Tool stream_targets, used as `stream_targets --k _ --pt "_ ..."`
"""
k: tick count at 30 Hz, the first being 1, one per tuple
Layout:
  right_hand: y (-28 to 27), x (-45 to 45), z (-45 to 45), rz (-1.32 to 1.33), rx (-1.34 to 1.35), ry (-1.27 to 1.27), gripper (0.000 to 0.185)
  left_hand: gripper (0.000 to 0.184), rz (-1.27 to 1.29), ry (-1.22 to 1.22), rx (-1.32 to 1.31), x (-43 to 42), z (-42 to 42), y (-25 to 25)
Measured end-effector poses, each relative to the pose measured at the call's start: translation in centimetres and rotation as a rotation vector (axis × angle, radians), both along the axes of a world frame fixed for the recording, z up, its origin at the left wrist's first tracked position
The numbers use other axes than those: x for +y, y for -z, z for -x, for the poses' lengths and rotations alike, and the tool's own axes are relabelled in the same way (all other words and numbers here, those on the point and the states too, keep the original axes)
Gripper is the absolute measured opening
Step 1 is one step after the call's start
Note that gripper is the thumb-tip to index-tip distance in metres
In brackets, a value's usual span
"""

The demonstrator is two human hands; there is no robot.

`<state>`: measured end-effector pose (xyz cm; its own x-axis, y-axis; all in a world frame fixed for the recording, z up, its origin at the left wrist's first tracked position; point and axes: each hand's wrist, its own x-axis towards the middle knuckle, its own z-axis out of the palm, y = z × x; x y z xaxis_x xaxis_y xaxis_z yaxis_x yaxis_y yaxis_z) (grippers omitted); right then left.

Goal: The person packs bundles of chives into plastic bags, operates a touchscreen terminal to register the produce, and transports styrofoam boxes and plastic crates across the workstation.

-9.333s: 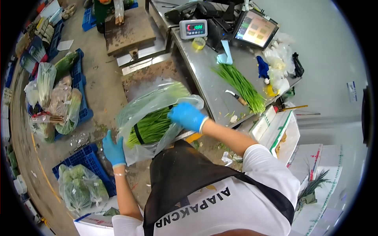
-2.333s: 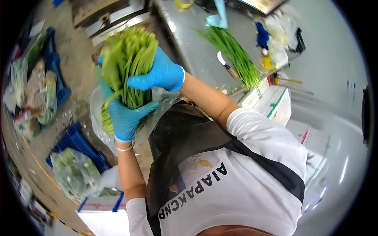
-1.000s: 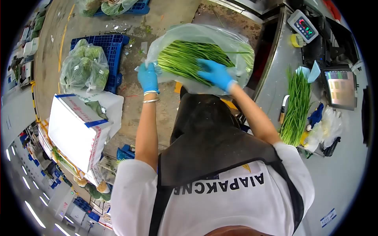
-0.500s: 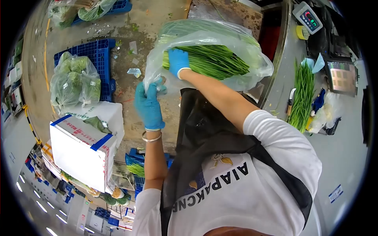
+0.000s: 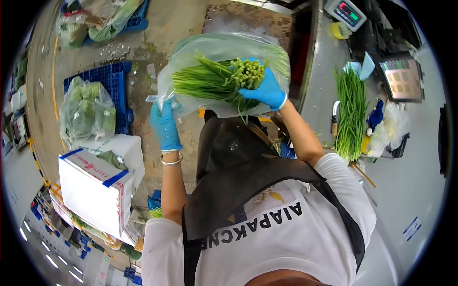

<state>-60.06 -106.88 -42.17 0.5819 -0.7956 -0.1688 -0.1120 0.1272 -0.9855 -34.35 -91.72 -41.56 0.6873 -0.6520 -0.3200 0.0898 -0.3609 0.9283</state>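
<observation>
My right hand (image 5: 267, 90), in a blue glove, is closed around a bunch of flowering chives (image 5: 205, 78), long thin green stalks with pale rounded ends beside my fingers. These stalks lie over the mouth of a large clear plastic bag (image 5: 224, 45), and more greens show through its far side. At the bag's left edge, my gloved left hand (image 5: 165, 126) pinches the plastic film. A bracelet (image 5: 171, 158) circles my left wrist. Part of my right hand's fingers is hidden behind the stalk ends.
To the right, a metal counter (image 5: 396, 190) holds another bunch of long green stalks (image 5: 351, 114), a knife (image 5: 335, 119), a digital scale (image 5: 347, 13) and a screen (image 5: 400, 78). At left are bagged vegetables (image 5: 88, 112), a blue pallet (image 5: 114, 86) and a white box (image 5: 95, 190).
My right hand has gone from lying on the stalks inside the bag to gripping a bunch raised at its mouth. The bag and my left hand appear slightly further left.
</observation>
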Motion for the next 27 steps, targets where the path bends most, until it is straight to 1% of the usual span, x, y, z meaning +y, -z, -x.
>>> stream_targets --k 2,3,5,6,7,9,11,12,14,15,16,18,19,20,21,22,24,25,27 --pt "-3.3 -0.1 2.3 -0.104 -0.167 0.033 0.070 0.022 -0.026 0.036 0.000 -0.1 1.2 -1.5" --pt "-4.9 0.0 3.4 -0.101 -0.216 0.077 0.069 0.022 -0.037 0.055 0.002 -0.3 1.7 -2.1" --pt "-7.4 0.2 5.9 -0.088 -0.318 0.152 0.068 0.024 -0.098 0.072 -0.059 -0.1 1.8 -1.7" --pt "-8.0 0.0 7.3 0.000 -0.393 0.163 0.067 0.024 -0.060 0.059 -0.014 -0.2 2.1 -1.6" --pt "-8.3 0.2 8.8 -0.026 -0.483 0.222 0.069 0.024 -0.023 0.043 0.027 -0.1 2.2 -1.6" --pt "-9.7 0.6 12.1 0.073 -0.599 0.368 0.071 0.023 -0.043 0.052 0.000 0.4 1.2 -0.1" --pt "-10.9 1.2 15.9 0.094 -0.799 0.474 0.071 0.023 -0.048 0.056 0.000 0.1 1.3 0.2" --pt "-10.9 1.9 18.3 0.116 -0.855 0.611 0.071 0.022 -0.044 0.051 0.009 -0.1 1.6 -0.1" --pt "-11.2 3.0 23.8 0.146 -1.083 0.731 0.075 0.023 -0.025 0.055 0.072 -0.2 1.4 0.5" --pt "-11.7 3.7 26.4 0.209 -1.123 0.766 0.073 0.023 -0.019 0.065 0.068 -0.3 1.5 0.6" --pt "-12.6 4.7 28.3 0.248 -1.068 1.022 0.068 0.023 -0.018 0.068 0.063 -0.4 1.7 0.7" --pt "-10.9 7.3 35.1 0.260 -1.072 1.253 0.069 0.021 -0.016 0.096 0.044 -0.4 1.2 1.4" --pt "-10.3 8.9 37.6 0.275 -1.057 1.225 0.066 0.020 -0.026 0.095 0.046 -0.5 1.4 1.2" --pt "-9.0 10.3 40.3 0.259 -0.993 1.358 0.062 0.020 -0.038 0.091 0.048 -0.5 1.6 0.9" --pt "-7.8 11.7 42.9 0.208 -0.973 1.380 0.058 0.019 -0.048 0.087 0.052 -0.5 1.7 0.8" --pt "-7.4 12.8 43.9 0.174 -0.856 1.542 0.056 0.020 -0.065 0.090 0.009 -0.3 1.4 1.3" --pt "-3.8 15.2 47.4 0.102 -0.782 1.639 0.055 0.022 -0.096 0.113 -0.069 0.0 0.0 2.7" --pt "-2.0 16.1 49.1 0.096 -0.734 1.704 0.055 0.025 -0.139 0.115 -0.134 0.1 -0.1 2.4" --pt "5.5 17.9 56.3 -0.068 -0.826 1.646 0.057 0.029 -0.173 0.119 -0.233 0.0 0.7 2.1"
